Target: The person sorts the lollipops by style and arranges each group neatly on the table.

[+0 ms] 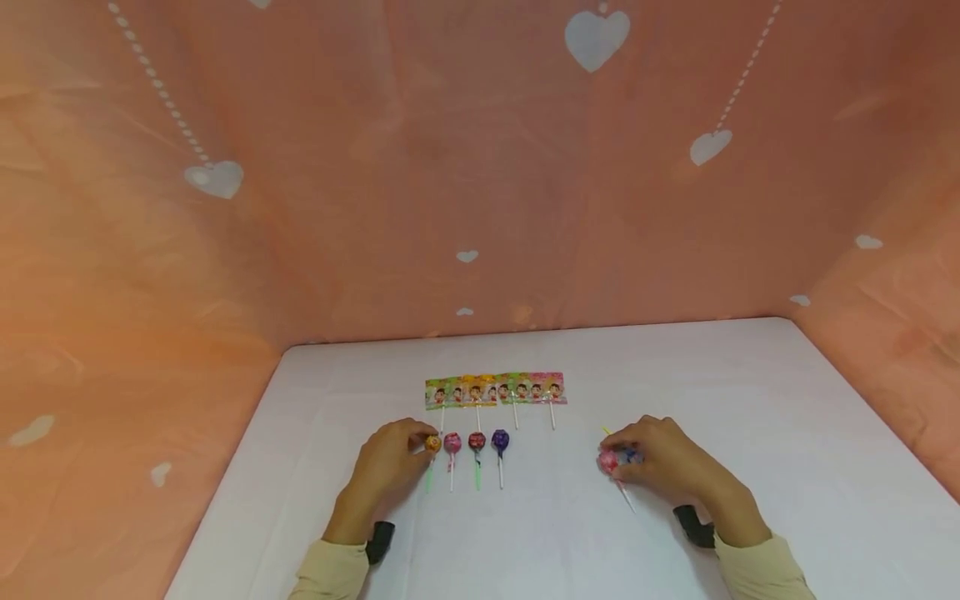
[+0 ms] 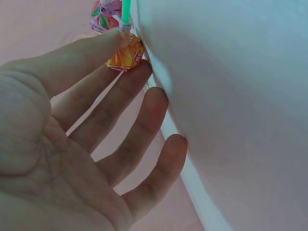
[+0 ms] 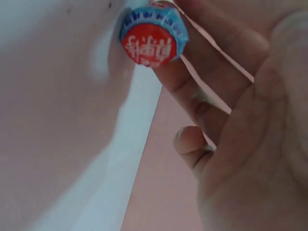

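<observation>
My left hand [image 1: 392, 454] pinches an orange-wrapped lollipop [image 1: 432, 443] between thumb and fingertips, its green stick pointing toward me. In the left wrist view the orange wrapper [image 2: 127, 55] shows between them, and the other fingers are spread along the table. Right beside it lies a pink lollipop [image 1: 452, 443], then a red one [image 1: 477, 442] and a purple one [image 1: 500, 440]. Farther right, my right hand [image 1: 663, 457] holds lollipops low over the table: a pink one [image 1: 608, 461] at the fingertips and a blue one [image 1: 633, 455] partly hidden. The right wrist view shows a blue-and-red wrapper [image 3: 153, 38] by the fingers.
Behind the row, flat-packed lollipops in green [image 1: 516, 388], orange [image 1: 477, 392] and pink wrappers [image 1: 553, 389] lie side by side, sticks toward me. The white table [image 1: 525, 533] ends against an orange cloth backdrop [image 1: 525, 208] with white hearts.
</observation>
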A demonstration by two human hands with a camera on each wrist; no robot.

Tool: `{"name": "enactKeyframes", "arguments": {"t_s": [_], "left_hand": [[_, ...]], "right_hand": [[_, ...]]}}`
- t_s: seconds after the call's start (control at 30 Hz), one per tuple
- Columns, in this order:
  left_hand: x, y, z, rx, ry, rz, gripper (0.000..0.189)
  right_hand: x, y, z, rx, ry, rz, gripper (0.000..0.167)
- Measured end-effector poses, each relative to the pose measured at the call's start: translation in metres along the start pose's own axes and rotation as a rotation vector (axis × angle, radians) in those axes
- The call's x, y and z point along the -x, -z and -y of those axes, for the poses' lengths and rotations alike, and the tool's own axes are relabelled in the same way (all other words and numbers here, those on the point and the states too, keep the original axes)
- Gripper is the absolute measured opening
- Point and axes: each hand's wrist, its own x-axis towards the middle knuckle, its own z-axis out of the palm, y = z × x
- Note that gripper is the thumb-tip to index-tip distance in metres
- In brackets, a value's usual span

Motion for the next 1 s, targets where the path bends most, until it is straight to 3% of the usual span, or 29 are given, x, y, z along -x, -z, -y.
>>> {"name": "enactKeyframes", "arguments": {"t_s": [0.4,0.77,1.0], "left_hand": [[0.004,0.002,-0.001,-0.013,-0.010,0.014,0.023],[-0.003,0.004,-0.003,0.001,0.012,0.017,0.022],[0.000,0.001,-0.001,0.012,0.018,0.014,0.023]], "right_hand": [[-0.002,-0.007,-0.001,0.022,0.092,-0.042,0.027],[-0.010,-0.007,-0.002,-0.025,0.102,-0.060,0.025],[-0.009,-0.009,0.000,-0.042,0.059,-0.040,0.023]]}}
